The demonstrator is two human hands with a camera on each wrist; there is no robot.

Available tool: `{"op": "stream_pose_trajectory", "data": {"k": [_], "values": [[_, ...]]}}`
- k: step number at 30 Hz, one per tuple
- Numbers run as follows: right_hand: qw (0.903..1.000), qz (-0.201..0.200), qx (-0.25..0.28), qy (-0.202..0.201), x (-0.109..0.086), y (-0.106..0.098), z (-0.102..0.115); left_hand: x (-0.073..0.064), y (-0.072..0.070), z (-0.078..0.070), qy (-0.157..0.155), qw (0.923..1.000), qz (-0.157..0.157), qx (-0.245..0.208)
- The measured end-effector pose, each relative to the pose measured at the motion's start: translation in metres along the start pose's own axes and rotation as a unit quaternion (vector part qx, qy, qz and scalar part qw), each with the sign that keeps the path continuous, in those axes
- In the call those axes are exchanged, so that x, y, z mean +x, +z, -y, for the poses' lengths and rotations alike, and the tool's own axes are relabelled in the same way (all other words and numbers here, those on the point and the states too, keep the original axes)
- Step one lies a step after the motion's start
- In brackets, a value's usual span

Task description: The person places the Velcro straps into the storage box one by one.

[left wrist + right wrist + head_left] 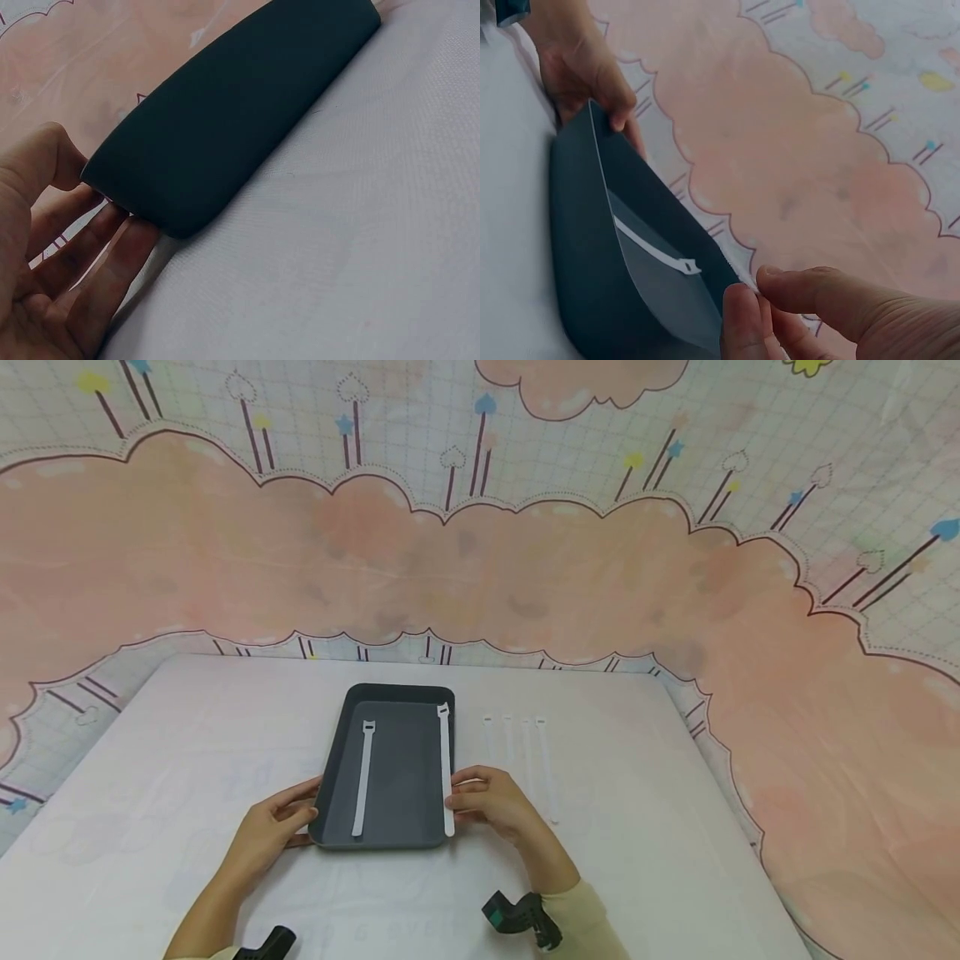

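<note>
In the head view, I see a tray (pixel 405 768) on the table (pixel 187 735). My left hand (pixel 260 835) grips its left edge, with some fingers hidden by the tray. My right hand (pixel 495 804) pinches a white strip (pixel 446 760) along the right edge; I can't tell if it touches the tray too. A second strip (pixel 363 781) lies inside. Faint strips (pixel 546 768) on the right almost melt into the white table. The left wrist camera (pixel 267 943) is cut off.

In the left wrist view, the tray wall hides everything inside, and its top is cut off.

In the right wrist view, the pinched strip is hard to make out, and the wall covers the second strip's near end.
</note>
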State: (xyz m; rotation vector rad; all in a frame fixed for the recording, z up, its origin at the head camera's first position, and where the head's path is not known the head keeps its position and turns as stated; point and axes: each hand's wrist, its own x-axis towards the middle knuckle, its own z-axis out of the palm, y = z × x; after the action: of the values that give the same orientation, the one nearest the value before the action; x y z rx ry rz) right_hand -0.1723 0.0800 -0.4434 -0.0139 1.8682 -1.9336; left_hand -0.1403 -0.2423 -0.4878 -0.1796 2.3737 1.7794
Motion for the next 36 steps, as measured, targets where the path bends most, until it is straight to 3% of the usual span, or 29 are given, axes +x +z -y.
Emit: {"op": "stream_pose_trajectory", "data": {"k": [7, 17, 27, 36], "values": [[0.9999, 0.013, 0.007, 0.005, 0.004, 0.012, 0.004, 0.001, 0.0, 0.0, 0.001, 1.0, 0.001, 0.0], [0.9989, 0.027, -0.026, 0.027, 0.014, 0.029, 0.006, 0.002, 0.0, 0.0, 0.001, 1.0, 0.003, 0.004], [0.9974, -0.007, -0.057, 0.044, 0.028, 0.046, 0.007, 0.002, -0.002, 0.002, -0.002, 1.0, 0.005, -0.001], [0.9964, -0.009, -0.063, 0.055, 0.039, 0.059, 0.008, 0.001, -0.001, -0.001, -0.003, 1.0, 0.005, 0.001]]}}
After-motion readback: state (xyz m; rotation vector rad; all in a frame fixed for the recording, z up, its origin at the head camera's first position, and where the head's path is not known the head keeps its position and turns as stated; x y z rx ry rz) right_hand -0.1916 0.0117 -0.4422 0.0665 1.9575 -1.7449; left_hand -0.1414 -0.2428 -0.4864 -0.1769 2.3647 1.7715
